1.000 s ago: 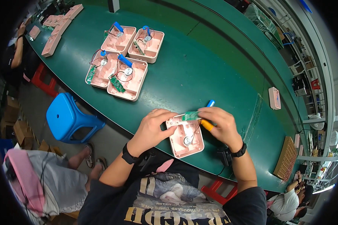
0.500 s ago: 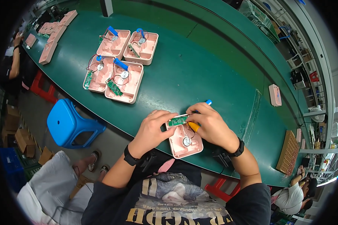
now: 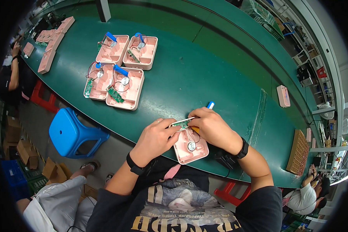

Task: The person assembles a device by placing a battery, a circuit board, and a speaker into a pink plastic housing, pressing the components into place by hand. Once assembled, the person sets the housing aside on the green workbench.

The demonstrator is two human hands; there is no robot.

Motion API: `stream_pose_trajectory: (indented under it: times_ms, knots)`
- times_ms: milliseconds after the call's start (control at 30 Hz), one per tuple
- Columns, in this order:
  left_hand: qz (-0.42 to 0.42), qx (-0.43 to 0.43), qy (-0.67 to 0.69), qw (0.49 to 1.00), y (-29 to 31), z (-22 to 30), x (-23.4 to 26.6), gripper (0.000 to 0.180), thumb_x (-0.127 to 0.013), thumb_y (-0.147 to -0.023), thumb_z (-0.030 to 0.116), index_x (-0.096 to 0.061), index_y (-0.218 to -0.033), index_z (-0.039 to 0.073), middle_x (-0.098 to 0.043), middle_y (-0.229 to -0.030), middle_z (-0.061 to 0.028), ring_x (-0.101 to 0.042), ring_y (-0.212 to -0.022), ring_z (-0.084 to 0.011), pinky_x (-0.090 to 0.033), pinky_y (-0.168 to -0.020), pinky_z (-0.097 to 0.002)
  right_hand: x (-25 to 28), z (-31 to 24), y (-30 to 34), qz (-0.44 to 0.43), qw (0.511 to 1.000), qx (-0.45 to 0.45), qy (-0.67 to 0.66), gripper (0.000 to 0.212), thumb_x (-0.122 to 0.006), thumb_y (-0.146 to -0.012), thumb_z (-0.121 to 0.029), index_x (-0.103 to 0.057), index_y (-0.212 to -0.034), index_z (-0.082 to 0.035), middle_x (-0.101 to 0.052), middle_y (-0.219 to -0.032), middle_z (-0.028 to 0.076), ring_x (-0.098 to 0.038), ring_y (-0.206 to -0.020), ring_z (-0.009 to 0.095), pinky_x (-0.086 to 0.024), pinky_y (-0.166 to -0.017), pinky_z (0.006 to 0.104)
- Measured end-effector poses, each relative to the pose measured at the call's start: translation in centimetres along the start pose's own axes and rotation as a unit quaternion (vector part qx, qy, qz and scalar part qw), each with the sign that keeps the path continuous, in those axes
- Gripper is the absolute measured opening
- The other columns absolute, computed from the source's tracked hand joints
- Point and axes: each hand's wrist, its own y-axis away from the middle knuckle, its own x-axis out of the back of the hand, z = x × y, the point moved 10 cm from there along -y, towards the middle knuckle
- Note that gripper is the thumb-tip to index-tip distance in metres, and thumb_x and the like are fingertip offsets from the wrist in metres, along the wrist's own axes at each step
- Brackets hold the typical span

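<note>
Both forearms come up from the lower edge and meet over a pink plastic tray (image 3: 192,148) that lies at the near edge of the green table (image 3: 205,73), just below the centre of the view. The left hand (image 3: 155,138), a black band at its wrist, lies knuckles-up at the tray's 9 o'clock side, fingers curled and closed on the left end of a small green circuit board (image 3: 183,123). The right hand (image 3: 214,128), also with a black wristband, is bent in from 3 o'clock, its fingers pinched shut on the board's other end; the board sits level across the tray's far rim, at 12 o'clock. A blue-tipped piece (image 3: 210,104) pokes out just beyond the right fingers (what it belongs to is hidden by the hand). Inside the tray a small round silvery part (image 3: 191,145) lies in the open.

At 10 o'clock four more pink trays (image 3: 121,69) stand in a two-by-two block, each with a green board, wires and blue parts. A row of stacked pink trays (image 3: 52,42) runs further toward 10 o'clock. One pink box (image 3: 283,96) lies alone at 2 o'clock. A blue stool (image 3: 74,133) stands on the floor at 9 o'clock.
</note>
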Motion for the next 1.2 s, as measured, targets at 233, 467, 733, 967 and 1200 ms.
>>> stream_pose_trajectory:
  times_ms: [233,467,733,967,1200]
  knots:
    - [0.036,0.018,-0.033,0.999,0.4,-0.3,0.5,0.014,-0.079,-0.087,0.006,-0.080,-0.100,0.002,-0.072,-0.100,-0.0122,-0.069,-0.084,-0.0320,-0.058,-0.076,-0.0413,4.3,2.5,1.0,0.086,0.992,0.082,0.034,0.028,-0.077,-0.088,-0.006,-0.078,-0.116,-0.004,-0.071,-0.131,0.012,-0.065,-0.123,0.032,-0.052,-0.104,0.0438]
    - [0.086,0.057,-0.060,0.993,1.0,-0.8,1.6,0.014,-0.078,-0.085,0.003,-0.079,-0.099,0.001,-0.069,-0.095,-0.0123,-0.067,-0.083,-0.0322,-0.056,-0.074,-0.0422,1.7,7.5,2.5,0.054,0.995,-0.068,0.052,0.038,-0.075,-0.090,-0.003,-0.074,-0.127,-0.008,-0.069,-0.128,0.013,-0.063,-0.123,0.035,-0.049,-0.107,0.0444]
    - [0.058,0.039,-0.042,0.997,1.0,-0.9,1.6,0.014,-0.076,-0.087,0.004,-0.076,-0.100,0.000,-0.068,-0.097,-0.0132,-0.067,-0.086,-0.0340,-0.056,-0.075,-0.0443,4.0,7.1,2.9,0.212,0.970,-0.049,0.108,0.035,-0.074,-0.089,-0.002,-0.074,-0.124,-0.008,-0.070,-0.122,0.012,-0.065,-0.118,0.034,-0.051,-0.103,0.0434]
    - [0.103,0.100,-0.029,0.989,2.4,-1.6,1.5,0.014,-0.073,-0.093,0.003,-0.078,-0.105,-0.002,-0.072,-0.106,-0.0166,-0.070,-0.092,-0.0345,-0.056,-0.082,-0.0418,0.1,5.8,5.2,0.068,0.971,-0.108,-0.201,0.036,-0.070,-0.097,-0.001,-0.073,-0.132,-0.008,-0.072,-0.125,0.015,-0.071,-0.110,0.031,-0.057,-0.095,0.0400]
    - [0.134,0.129,0.041,0.982,2.6,-3.2,1.3,0.012,-0.071,-0.096,0.003,-0.075,-0.106,-0.003,-0.073,-0.109,-0.0180,-0.071,-0.097,-0.0376,-0.057,-0.084,-0.0438,-6.4,5.0,4.8,-0.033,0.811,-0.141,-0.567,0.037,-0.070,-0.101,-0.005,-0.070,-0.138,-0.005,-0.076,-0.128,0.009,-0.069,-0.113,0.014,-0.057,-0.095,0.0343]
